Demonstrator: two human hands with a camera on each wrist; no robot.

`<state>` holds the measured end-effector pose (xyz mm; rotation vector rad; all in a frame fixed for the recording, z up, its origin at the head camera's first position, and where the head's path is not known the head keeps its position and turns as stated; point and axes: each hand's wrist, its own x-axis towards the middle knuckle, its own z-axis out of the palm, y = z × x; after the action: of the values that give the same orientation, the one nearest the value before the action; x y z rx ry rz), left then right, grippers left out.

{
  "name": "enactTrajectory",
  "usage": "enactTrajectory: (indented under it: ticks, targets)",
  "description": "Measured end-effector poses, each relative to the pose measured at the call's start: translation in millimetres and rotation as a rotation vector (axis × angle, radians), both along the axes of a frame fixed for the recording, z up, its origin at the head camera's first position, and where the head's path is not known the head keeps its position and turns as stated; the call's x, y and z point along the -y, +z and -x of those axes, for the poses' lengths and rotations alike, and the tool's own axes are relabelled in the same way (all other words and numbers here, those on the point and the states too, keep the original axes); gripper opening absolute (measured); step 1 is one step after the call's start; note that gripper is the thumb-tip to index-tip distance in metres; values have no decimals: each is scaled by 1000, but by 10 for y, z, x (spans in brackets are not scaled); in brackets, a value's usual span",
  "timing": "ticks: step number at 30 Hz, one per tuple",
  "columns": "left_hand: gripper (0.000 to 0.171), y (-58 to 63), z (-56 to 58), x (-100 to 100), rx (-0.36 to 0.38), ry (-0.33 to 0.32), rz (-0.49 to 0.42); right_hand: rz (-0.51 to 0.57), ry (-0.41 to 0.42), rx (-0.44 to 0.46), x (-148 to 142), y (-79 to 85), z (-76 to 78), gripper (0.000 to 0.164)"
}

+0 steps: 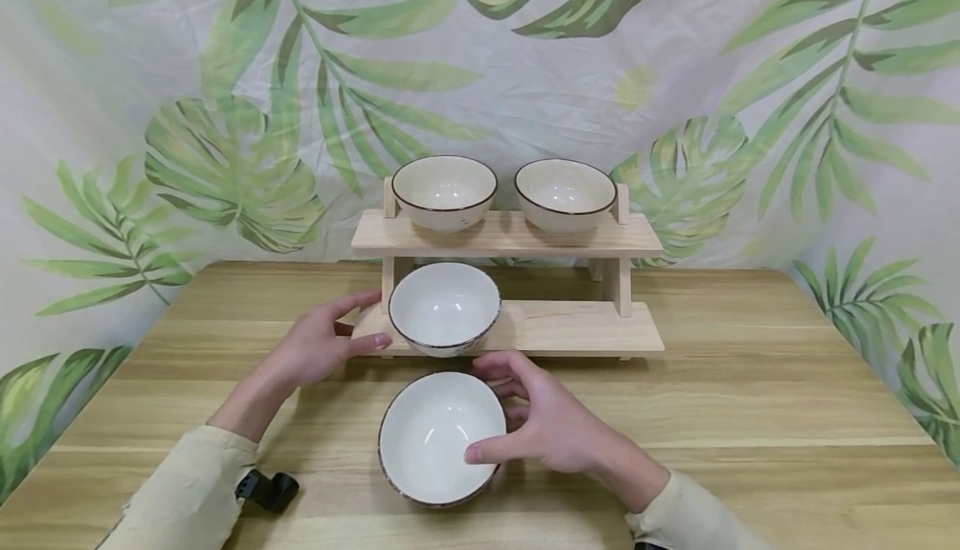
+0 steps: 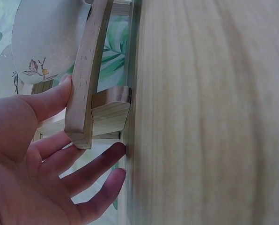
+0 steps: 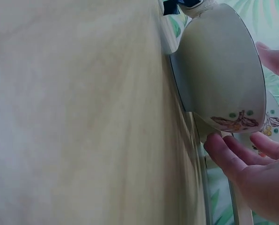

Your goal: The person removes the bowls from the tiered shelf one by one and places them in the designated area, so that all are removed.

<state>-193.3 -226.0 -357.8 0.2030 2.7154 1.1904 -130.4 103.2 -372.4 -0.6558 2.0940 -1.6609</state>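
My left hand [image 1: 318, 346] grips the left end of the lower shelf of a two-tier wooden stand [image 1: 577, 325], thumb on top and fingers around the end of the board [image 2: 81, 108]. Just right of that thumb, a white bowl [image 1: 442, 304] with a dark rim sits on the lower shelf. My right hand [image 1: 555, 425] holds another white bowl [image 1: 431, 433] by its right side, in front of the stand. Its thumb reaches over the rim, and the fingers lie along the outer wall. The right wrist view shows a painted flower pattern on this bowl [image 3: 219, 70], low over the table.
Two cream bowls, one left [image 1: 442, 192] and one right [image 1: 566, 192], stand side by side on the upper shelf [image 1: 506, 237]. The wood-grain table [image 1: 750, 400] extends to both sides. Behind it hangs a leaf-print cloth [image 1: 540, 100].
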Motion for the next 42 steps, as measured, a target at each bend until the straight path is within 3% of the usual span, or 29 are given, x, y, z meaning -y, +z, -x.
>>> enactTrajectory:
  ticks: [16, 32, 42]
  targets:
    - [81, 7, -11, -3, 10, 7, -14, -22, -70, -73, -147, 148, 77, 85]
    - [83, 17, 1, 15, 18, 8, 4, -13, -151, -151, -200, 292, 170, 94]
    - [81, 21, -23, 5, 13, 14, -11, -29, -162, -163, -127, 370, 328, 106]
